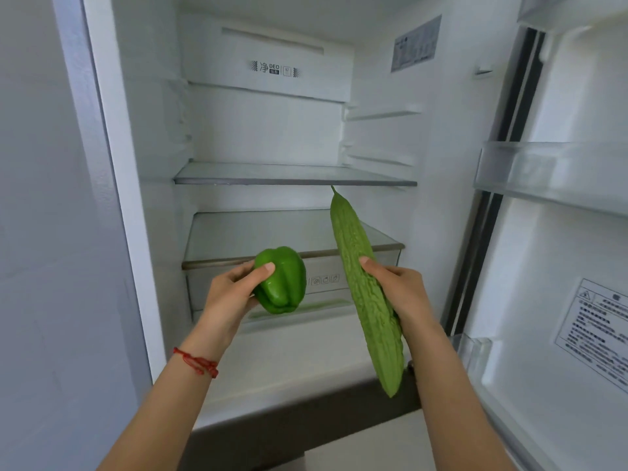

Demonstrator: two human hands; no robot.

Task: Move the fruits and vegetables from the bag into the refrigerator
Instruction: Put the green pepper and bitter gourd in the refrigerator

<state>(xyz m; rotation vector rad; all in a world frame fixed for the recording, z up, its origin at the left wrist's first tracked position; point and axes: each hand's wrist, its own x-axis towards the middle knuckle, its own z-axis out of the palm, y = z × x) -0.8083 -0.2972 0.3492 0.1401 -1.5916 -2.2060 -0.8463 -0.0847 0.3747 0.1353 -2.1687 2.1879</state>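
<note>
The white refrigerator [265, 130] stands open in front of me. My left hand [227, 294] grips a glossy green bell pepper [283, 283], held in front of the crisper drawer [326, 280]. My right hand [401, 294] grips a long, bumpy green bitter gourd [360, 263] around its middle. The gourd stands nearly upright, its thin stem tip just under the upper glass shelf [292, 176] and its lower end near the fridge's bottom edge. A red string bracelet [197, 363] circles my left wrist. The bag is out of view.
A second glass shelf [251, 232] lies over the crisper drawer. The open fridge door [557, 266] stands at the right with clear door bins [550, 175] and a warning label. A plain grey wall [44, 232] fills the left side.
</note>
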